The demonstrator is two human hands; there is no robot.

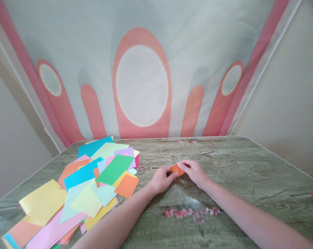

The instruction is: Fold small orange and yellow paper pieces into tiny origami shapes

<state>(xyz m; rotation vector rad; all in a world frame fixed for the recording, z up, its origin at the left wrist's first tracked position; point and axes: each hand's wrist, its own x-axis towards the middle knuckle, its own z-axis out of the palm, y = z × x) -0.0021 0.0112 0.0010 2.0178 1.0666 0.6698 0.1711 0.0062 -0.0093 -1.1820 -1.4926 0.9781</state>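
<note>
A small orange piece of paper (176, 169) is held between my two hands just above the middle of the table. My left hand (162, 179) pinches its left side, with the thumb along the lower edge. At its upper right, my right hand (194, 172) grips it between thumb and fingers. The fingertips cover parts of the paper, so I cannot tell its full shape or whether it is folded.
A loose pile of coloured paper sheets (115, 169) spreads over the left side of the wood-patterned table (239, 173), beside my left forearm. Pink blossoms are printed on the tabletop. Behind the far edge hangs a pale backdrop (143, 14) with pink arches.
</note>
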